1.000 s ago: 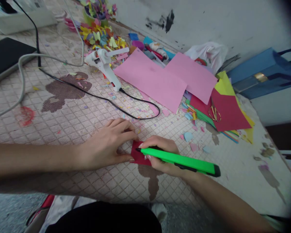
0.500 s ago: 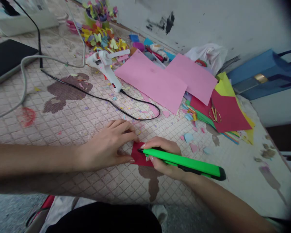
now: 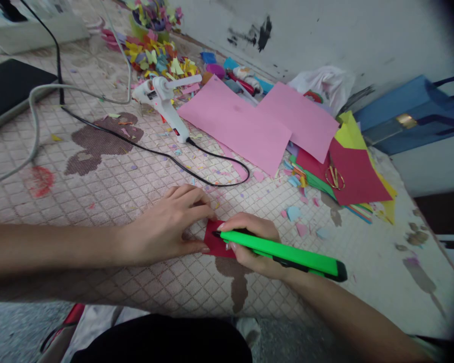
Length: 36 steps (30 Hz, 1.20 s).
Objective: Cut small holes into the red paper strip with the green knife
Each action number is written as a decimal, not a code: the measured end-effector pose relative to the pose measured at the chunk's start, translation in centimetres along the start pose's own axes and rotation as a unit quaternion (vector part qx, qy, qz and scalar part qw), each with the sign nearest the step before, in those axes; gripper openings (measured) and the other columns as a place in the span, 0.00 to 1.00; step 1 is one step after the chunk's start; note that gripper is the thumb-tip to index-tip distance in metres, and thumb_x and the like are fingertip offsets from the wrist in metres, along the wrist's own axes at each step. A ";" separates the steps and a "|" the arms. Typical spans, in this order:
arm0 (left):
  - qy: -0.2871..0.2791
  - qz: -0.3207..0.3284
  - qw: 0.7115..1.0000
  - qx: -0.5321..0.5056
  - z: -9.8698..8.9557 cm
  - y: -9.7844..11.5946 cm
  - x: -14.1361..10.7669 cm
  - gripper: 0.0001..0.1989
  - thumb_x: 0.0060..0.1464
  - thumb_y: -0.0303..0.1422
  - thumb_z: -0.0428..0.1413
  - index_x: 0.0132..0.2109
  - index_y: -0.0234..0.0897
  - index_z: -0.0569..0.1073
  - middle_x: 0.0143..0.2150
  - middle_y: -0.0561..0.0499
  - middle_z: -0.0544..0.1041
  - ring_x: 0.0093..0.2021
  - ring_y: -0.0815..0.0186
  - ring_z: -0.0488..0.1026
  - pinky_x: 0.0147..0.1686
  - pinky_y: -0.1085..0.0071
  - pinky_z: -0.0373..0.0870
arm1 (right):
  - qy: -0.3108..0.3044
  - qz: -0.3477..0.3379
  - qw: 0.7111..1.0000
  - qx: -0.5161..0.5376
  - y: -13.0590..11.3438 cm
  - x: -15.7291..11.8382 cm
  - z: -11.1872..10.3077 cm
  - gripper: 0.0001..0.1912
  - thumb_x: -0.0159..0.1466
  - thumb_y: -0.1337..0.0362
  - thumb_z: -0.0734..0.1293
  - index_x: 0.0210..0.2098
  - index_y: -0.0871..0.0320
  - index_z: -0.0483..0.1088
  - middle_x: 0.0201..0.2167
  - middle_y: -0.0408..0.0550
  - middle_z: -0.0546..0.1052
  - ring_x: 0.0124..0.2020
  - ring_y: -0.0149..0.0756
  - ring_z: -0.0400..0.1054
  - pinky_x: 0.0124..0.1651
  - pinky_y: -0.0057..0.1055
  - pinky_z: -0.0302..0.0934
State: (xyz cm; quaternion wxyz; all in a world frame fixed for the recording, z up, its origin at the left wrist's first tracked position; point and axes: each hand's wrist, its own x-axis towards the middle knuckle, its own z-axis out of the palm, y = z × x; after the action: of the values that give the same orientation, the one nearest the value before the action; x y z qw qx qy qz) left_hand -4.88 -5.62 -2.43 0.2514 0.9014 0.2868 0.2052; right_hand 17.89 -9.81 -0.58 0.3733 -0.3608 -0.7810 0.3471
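A small piece of dark red paper (image 3: 211,243) lies flat on the table in front of me. My left hand (image 3: 170,224) holds it at its left end, thumb on the lower corner and forefinger by the upper one. Gripped in my right hand (image 3: 255,247) is a bright green utility knife (image 3: 287,251) with black ends. Its dark tip meets the red paper, just right of the left fingers, and its handle slants down to the right. The right fingers hide the paper's right end.
Beyond the hands lie a white glue gun (image 3: 166,108) with its black cord (image 3: 212,184) and pink sheets (image 3: 238,123). Gold-handled scissors (image 3: 335,179) rest on a larger red sheet (image 3: 361,176) at right. Paper scraps (image 3: 293,214) are scattered around. A dark flat device (image 3: 15,91) sits at left.
The knife's tip has shifted slightly left over the red paper, with my right hand. The left hand stays on the paper; the whole view has shifted a little.
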 end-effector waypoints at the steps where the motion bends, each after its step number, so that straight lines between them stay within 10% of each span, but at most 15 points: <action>1: -0.001 0.000 1.000 0.000 0.0 0.0 0.0 0.16 0.52 0.37 0.66 0.47 0.40 0.73 0.48 0.48 0.71 0.49 0.55 0.67 0.49 0.57 0.64 | 0.000 0.000 1.000 0.002 0.0 0.0 0.0 0.12 0.59 0.73 0.64 0.41 0.58 0.74 0.34 0.47 0.80 0.33 0.34 0.76 0.37 0.30 0.71; 36: 0.004 0.009 1.000 0.003 0.0 0.0 0.0 0.16 0.52 0.37 0.66 0.47 0.40 0.73 0.48 0.48 0.71 0.49 0.55 0.67 0.49 0.57 0.64 | 0.038 0.016 0.998 -0.038 -0.6 -0.4 0.5 0.13 0.58 0.74 0.65 0.40 0.57 0.75 0.33 0.46 0.81 0.32 0.32 0.76 0.35 0.27 0.70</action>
State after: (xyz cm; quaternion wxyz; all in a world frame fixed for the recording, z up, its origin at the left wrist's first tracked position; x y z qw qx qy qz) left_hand -4.89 -5.56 -2.40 0.2454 0.9041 0.2799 0.2099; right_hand 17.45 -10.56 -0.44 0.3836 -0.4002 -0.7727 0.3092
